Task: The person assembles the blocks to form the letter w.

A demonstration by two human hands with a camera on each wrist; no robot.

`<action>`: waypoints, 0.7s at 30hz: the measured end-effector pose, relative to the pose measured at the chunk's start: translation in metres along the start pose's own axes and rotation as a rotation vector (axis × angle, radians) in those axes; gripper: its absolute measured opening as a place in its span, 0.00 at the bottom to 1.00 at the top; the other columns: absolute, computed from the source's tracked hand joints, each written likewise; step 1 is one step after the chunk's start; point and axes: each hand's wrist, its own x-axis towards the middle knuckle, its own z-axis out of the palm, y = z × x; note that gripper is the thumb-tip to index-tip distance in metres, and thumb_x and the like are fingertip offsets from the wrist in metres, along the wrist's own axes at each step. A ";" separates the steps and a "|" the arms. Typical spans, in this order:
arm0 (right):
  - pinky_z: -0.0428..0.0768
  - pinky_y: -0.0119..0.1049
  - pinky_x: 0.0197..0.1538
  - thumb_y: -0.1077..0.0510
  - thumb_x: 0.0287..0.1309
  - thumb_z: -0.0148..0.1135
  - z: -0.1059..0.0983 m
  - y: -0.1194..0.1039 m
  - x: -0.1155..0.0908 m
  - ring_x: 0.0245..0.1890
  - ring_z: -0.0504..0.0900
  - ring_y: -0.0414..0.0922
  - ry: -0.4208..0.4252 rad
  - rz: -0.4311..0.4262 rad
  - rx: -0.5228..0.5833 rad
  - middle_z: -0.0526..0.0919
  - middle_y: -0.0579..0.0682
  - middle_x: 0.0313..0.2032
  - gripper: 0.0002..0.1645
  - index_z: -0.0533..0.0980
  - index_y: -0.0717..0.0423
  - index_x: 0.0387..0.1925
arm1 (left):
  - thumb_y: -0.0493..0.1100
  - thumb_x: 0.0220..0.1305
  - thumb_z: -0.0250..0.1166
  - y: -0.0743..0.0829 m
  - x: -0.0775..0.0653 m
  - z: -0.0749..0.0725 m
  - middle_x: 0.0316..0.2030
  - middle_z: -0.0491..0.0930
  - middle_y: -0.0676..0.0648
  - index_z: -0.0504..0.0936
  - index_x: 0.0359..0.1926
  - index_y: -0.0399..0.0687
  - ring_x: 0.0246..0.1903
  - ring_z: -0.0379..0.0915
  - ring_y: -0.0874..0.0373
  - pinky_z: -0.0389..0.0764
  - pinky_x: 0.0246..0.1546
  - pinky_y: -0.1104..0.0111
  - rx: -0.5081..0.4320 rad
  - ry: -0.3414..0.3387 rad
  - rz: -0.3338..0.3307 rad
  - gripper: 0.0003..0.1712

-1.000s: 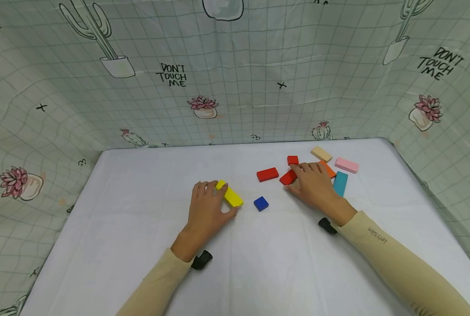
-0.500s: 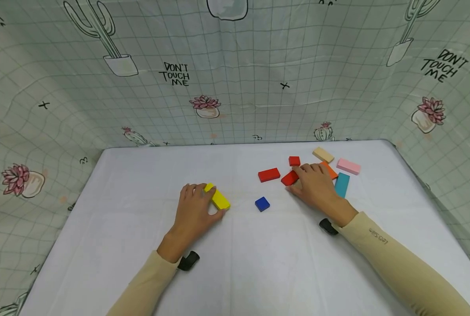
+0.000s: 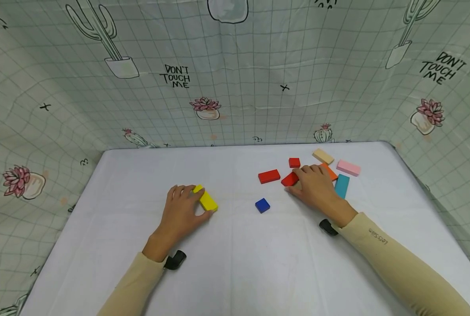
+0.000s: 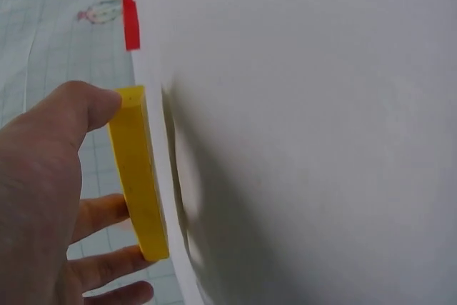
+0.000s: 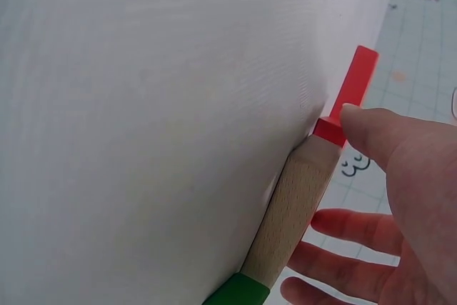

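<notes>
In the head view my left hand (image 3: 181,210) pinches a yellow block (image 3: 207,201) over the left-middle of the table. The left wrist view shows the thumb at one end of the yellow block (image 4: 139,169) and fingers on its far side. My right hand (image 3: 314,186) grips a red block (image 3: 288,179), thumb at its end and fingers behind, its far part hidden under the hand. Beside that red block lies a plain wooden block (image 5: 296,191), with a green block (image 5: 239,291) at its near end.
A second red block (image 3: 269,176), a small red block (image 3: 294,163) and a blue block (image 3: 262,205) lie left of and behind my right hand. Around it on the right are tan (image 3: 323,156), orange (image 3: 330,172), pink (image 3: 348,167) and teal blocks (image 3: 341,186). Patterned cloth (image 3: 235,79) hangs behind the white table (image 3: 235,263).
My left hand has moved left across the table with the yellow block, away from the blue block. The right hand stays in place on the red block.
</notes>
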 end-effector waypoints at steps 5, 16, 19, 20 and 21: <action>0.69 0.64 0.70 0.43 0.66 0.71 0.000 -0.001 0.001 0.62 0.76 0.67 0.000 0.006 0.011 0.82 0.68 0.58 0.37 0.77 0.65 0.65 | 0.61 0.61 0.76 -0.008 -0.003 0.000 0.63 0.80 0.37 0.85 0.64 0.43 0.63 0.71 0.38 0.62 0.73 0.42 0.005 -0.022 0.037 0.38; 0.70 0.64 0.68 0.43 0.67 0.71 0.000 -0.002 0.001 0.61 0.77 0.66 -0.004 0.009 -0.001 0.83 0.68 0.58 0.36 0.78 0.66 0.63 | 0.56 0.61 0.78 -0.015 -0.005 -0.001 0.67 0.78 0.37 0.83 0.66 0.43 0.65 0.70 0.37 0.63 0.71 0.41 -0.028 -0.054 0.072 0.37; 0.70 0.64 0.68 0.44 0.66 0.71 -0.001 -0.003 0.003 0.61 0.76 0.66 -0.010 0.015 0.015 0.83 0.68 0.58 0.36 0.78 0.66 0.64 | 0.55 0.61 0.77 -0.017 -0.005 0.000 0.69 0.77 0.37 0.82 0.67 0.43 0.65 0.69 0.36 0.63 0.71 0.40 -0.049 -0.060 0.080 0.37; 0.70 0.64 0.69 0.44 0.66 0.71 -0.002 -0.003 0.003 0.61 0.76 0.66 -0.013 0.019 0.023 0.83 0.68 0.58 0.36 0.78 0.66 0.64 | 0.55 0.62 0.77 -0.017 -0.005 0.000 0.69 0.76 0.37 0.82 0.68 0.43 0.66 0.69 0.36 0.63 0.71 0.40 -0.057 -0.064 0.081 0.37; 0.70 0.64 0.69 0.44 0.66 0.72 -0.002 -0.003 0.003 0.62 0.76 0.66 -0.015 0.022 0.031 0.83 0.68 0.59 0.36 0.78 0.66 0.64 | 0.54 0.62 0.77 -0.018 -0.005 0.000 0.70 0.75 0.37 0.82 0.68 0.43 0.66 0.69 0.36 0.63 0.71 0.40 -0.063 -0.068 0.083 0.37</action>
